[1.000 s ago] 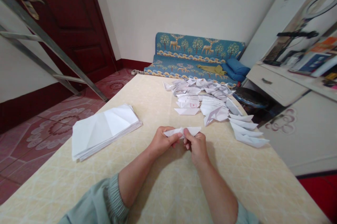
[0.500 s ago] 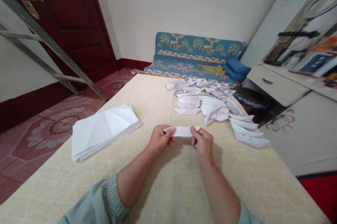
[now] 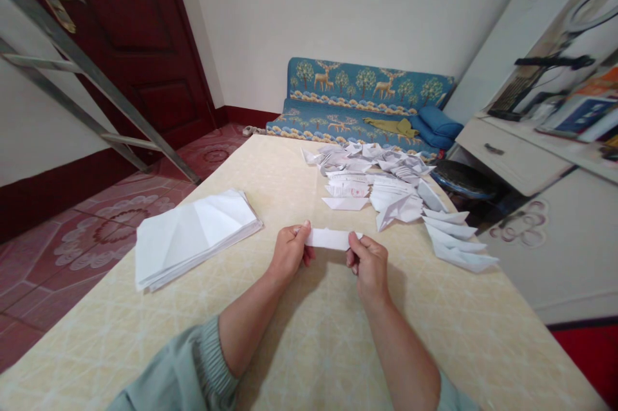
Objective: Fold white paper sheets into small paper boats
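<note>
Hands have drawn apart since the earlier frame: the left hand [image 3: 290,251] and right hand [image 3: 367,267] each grip one end of a folded white paper strip [image 3: 329,239], held above the middle of the table [image 3: 309,346], with a stack of folded paper [image 3: 193,238] toward its left edge.

Maroon door [image 3: 130,24], rose-patterned tile floor [image 3: 113,232]
</note>
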`<state>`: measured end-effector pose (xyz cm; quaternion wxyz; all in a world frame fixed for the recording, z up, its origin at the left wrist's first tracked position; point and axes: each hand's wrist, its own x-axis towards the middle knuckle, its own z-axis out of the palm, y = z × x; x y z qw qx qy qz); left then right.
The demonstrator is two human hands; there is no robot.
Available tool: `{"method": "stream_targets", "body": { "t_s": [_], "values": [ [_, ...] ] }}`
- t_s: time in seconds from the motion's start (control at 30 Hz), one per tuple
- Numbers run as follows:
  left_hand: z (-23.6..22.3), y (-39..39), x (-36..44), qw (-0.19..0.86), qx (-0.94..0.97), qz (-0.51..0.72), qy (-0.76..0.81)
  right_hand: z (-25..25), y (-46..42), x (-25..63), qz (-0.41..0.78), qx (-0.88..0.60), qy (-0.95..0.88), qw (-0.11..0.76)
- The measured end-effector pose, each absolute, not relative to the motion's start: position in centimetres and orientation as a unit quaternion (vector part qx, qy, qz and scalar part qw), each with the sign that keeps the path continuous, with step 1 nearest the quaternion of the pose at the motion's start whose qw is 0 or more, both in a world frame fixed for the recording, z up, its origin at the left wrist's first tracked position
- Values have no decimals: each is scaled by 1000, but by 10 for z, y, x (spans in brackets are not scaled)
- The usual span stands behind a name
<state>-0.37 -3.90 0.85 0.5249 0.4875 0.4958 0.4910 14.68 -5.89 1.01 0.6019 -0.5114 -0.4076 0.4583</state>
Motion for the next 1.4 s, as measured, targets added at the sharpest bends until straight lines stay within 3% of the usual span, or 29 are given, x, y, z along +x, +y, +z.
{"method": "stream_targets", "body": {
  "t_s": [0.3, 0.57, 0.83, 1.1, 1.4],
  "values": [
    [11, -25, -28, 476, 383, 603, 513, 14, -59, 170, 435, -510, -276, 689],
    [18, -33, -12, 534, 471, 547, 439, 9, -58, 161, 440, -496, -318, 678],
    [21, -39, -3, 536, 568, 480, 400, 5, -59, 153, 489, -467, -415, 609],
    [12, -38, -3, 605, 501, 473, 399, 9, -59, 153, 439, -504, -405, 625],
    [8, -34, -4, 593, 488, 496, 405, 9, -60, 153, 468, -509, -413, 593]
  ]
}}
